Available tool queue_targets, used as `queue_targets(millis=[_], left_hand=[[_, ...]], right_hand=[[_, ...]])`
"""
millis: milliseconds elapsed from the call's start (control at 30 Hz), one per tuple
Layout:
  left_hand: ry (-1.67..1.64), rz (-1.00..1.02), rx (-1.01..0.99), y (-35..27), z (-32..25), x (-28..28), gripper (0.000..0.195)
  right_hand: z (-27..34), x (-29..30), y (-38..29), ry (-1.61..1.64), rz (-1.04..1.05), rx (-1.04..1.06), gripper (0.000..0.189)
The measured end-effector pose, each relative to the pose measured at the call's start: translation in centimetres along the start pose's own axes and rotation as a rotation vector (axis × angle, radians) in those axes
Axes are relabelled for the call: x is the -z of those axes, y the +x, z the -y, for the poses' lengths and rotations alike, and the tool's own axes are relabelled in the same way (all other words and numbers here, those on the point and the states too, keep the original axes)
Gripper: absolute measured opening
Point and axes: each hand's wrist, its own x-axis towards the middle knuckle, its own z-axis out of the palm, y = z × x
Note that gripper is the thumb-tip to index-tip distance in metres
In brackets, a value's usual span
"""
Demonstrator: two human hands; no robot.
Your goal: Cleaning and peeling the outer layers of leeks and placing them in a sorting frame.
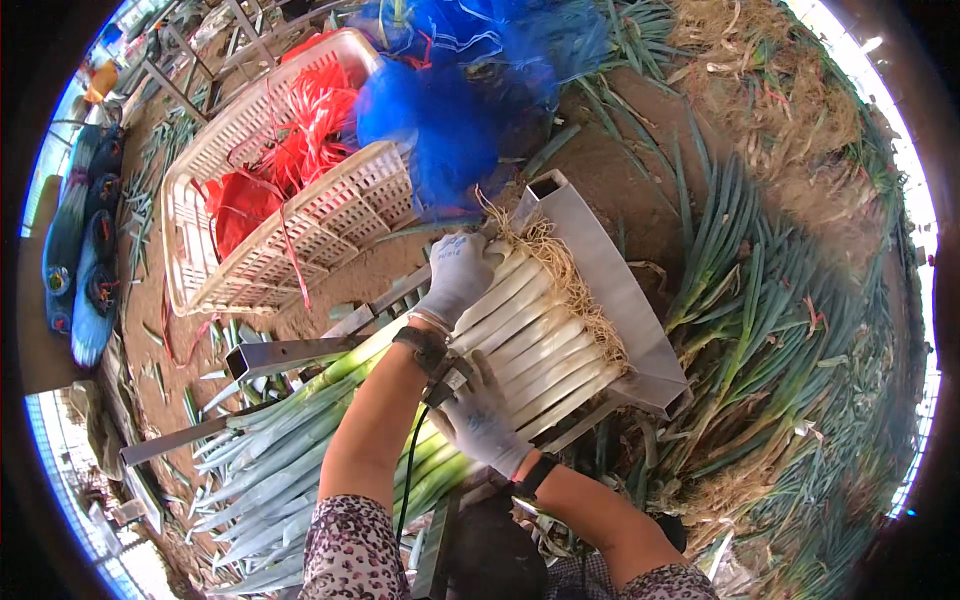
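A row of leeks (536, 337) lies side by side on a metal frame, roots against an upright metal plate (607, 277) and green leaves spread to the lower left. My left hand (459, 274), in a pale glove, is at the far edge of the row, by the white ends close to the roots. Its fingers are bent and partly hidden, so whether it grips a leek cannot be told. My right hand (484, 424), also gloved, lies on the near leeks where white turns to green, fingers apart. A dark device is strapped at my left wrist, with a cable.
Beyond the frame stands a white plastic crate (300, 247) holding red plastic ties (315, 127). Blurred blue mesh (457, 127) hangs over its right end. Leeks with green leaves (750, 300) are heaped at the right. Square metal tubes (289, 356) jut out left of the frame.
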Motion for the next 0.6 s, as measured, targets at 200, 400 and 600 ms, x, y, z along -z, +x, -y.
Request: queue_targets(millis=[200,400,600], left_hand=[[0.052,-0.129,-0.083,0.2,-0.1,-0.8,0.020],[0.113,-0.019,0.024,-0.3,-1.7,0.4,0.028],[-0.017,0.113,0.140,0.3,-0.2,0.3,0.023]], right_hand=[[-0.1,-0.5,0.0,0.027,0.045,-0.023,0.028],[-0.1,-0.7,-0.4,-0.017,0.110,-0.017,0.030],[-0.1,-0.6,0.0,-0.046,0.066,-0.007,0.031]])
